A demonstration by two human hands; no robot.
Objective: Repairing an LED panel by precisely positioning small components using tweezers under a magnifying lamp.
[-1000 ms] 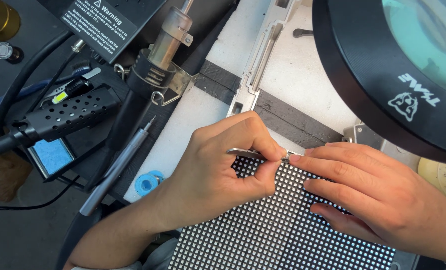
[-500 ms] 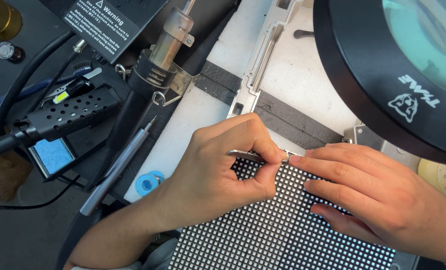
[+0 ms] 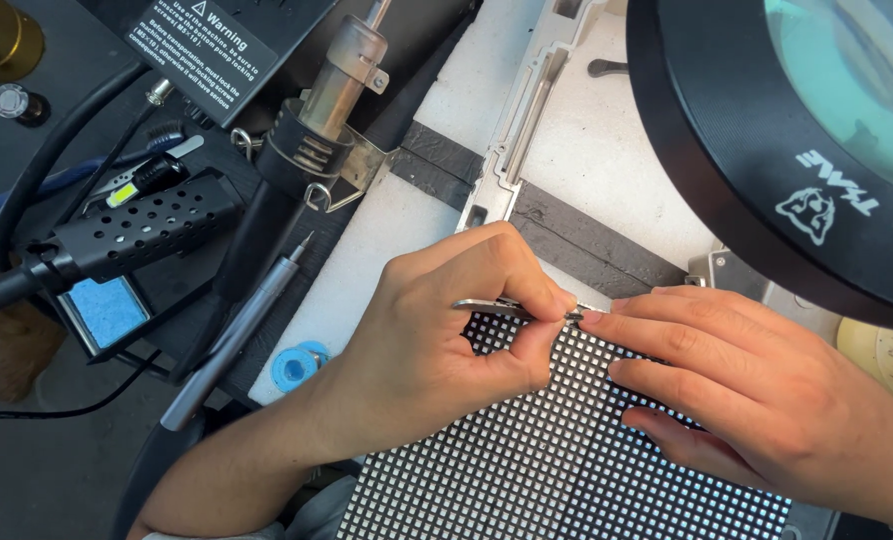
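the left hand pinches thin metal tweezers between thumb and fingers, tips at the top edge of the dotted led panel. the right hand lies flat on that panel, fingers extended and holding nothing, forefinger touching the tweezer tips.

The LED panel is black with rows and rows of tiny white dots, like a grid. The tweezers are shiny silver. The magnifier lamp has a black rim and greenish glass. The sponge is light blue. The small solder wick spool is blue too. The hot air gun is black and silver. The foam board is white.
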